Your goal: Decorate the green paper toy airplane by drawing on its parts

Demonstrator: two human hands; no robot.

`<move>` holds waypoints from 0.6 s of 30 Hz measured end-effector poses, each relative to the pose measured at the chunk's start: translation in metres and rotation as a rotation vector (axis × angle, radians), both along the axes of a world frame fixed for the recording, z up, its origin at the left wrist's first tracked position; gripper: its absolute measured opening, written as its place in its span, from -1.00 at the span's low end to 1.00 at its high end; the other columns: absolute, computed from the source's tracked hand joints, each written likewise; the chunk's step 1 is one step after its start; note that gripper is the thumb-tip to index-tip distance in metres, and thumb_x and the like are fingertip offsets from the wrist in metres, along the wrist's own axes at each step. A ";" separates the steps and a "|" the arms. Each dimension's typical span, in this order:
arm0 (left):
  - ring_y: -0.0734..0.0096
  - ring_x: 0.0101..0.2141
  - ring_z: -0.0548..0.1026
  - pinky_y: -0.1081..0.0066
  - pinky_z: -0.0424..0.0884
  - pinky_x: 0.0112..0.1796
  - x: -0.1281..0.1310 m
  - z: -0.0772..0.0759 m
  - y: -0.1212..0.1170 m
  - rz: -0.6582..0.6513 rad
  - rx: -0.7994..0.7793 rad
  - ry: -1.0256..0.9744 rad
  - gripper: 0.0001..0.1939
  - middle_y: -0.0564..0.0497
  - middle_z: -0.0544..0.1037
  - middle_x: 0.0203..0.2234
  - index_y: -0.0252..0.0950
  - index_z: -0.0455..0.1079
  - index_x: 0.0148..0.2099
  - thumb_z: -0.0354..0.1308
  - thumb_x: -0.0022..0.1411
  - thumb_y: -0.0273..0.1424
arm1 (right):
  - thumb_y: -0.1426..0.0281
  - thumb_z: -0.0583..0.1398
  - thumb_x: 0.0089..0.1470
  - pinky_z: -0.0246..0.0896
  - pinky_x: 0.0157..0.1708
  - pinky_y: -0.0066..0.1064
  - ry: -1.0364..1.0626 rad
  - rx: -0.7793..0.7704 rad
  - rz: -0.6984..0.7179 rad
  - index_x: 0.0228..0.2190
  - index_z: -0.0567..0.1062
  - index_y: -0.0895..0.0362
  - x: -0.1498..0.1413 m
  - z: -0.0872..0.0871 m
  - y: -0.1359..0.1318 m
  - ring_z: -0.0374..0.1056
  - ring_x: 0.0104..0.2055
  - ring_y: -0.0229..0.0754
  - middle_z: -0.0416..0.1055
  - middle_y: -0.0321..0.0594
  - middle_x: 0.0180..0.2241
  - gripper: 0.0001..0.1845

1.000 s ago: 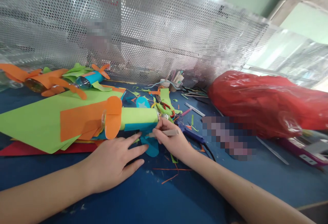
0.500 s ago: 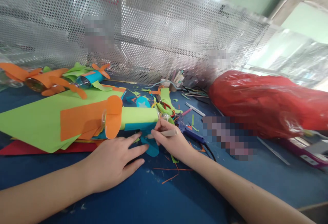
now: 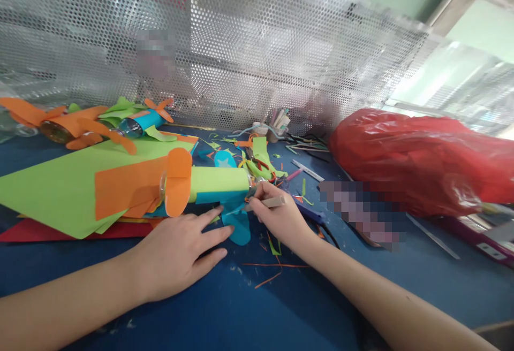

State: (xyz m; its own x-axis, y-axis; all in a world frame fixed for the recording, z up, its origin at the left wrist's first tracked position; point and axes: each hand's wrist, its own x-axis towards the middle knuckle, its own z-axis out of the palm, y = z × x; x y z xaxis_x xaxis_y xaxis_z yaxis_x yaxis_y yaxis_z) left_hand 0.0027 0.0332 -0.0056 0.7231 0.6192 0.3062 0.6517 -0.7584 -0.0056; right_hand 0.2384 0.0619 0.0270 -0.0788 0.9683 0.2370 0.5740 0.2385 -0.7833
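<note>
A toy plane made from a clear bottle wrapped in lime paper [image 3: 219, 180] lies across the middle, with a blue band along its near side and an orange piece [image 3: 179, 180] at its left end. Its near blue wing [image 3: 239, 228] is under the fingertips of my left hand [image 3: 180, 249], which lies flat with fingers spread. Pinched in my right hand [image 3: 277, 214] is a pale-barrelled marker [image 3: 275, 201], its tip pointing left over that wing; whether it touches, I cannot tell. The far blue wing [image 3: 225, 159] bears a pale star.
Lime and orange sheets [image 3: 76, 190] lie beneath the plane's left end. Other bottle planes [image 3: 142, 122] stand behind them. Paper scraps and scissors [image 3: 263, 165] lie beyond my right hand, beside a blue glue gun [image 3: 311, 213]. A red plastic bag [image 3: 405, 161] fills the right.
My right hand has shifted a little to the right with the marker, and the tip has moved off toward the wing's right edge. My left hand has stayed in place.
</note>
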 end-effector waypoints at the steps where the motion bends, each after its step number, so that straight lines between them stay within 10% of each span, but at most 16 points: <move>1: -0.02 -0.12 0.68 -0.01 0.66 -0.19 0.000 0.000 0.000 0.002 -0.003 0.002 -0.47 -0.19 0.46 0.30 -0.05 0.50 0.29 -0.22 0.60 -0.11 | 0.29 0.14 -0.01 0.05 -0.47 -0.36 -0.005 0.007 -0.001 -0.56 0.23 0.00 0.000 0.001 0.000 0.15 -0.56 -0.23 0.23 -0.44 -0.64 -0.81; 18: -0.03 -0.13 0.68 0.01 0.66 -0.21 0.001 0.003 0.000 -0.003 -0.011 0.012 -0.52 -0.20 0.49 0.27 -0.07 0.51 0.26 -0.16 0.59 -0.14 | 0.28 0.14 -0.06 0.00 -0.56 -0.41 0.059 -0.093 0.139 -0.56 0.26 0.02 -0.011 0.004 -0.014 0.09 -0.56 -0.28 0.20 -0.43 -0.62 -0.85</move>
State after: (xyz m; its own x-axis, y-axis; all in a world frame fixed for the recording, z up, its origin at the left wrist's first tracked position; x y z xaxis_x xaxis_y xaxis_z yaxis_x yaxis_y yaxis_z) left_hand 0.0034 0.0331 -0.0029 0.7287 0.6202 0.2906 0.6494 -0.7604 -0.0057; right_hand 0.2275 0.0476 0.0310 -0.2021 0.9669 0.1555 0.4930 0.2376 -0.8369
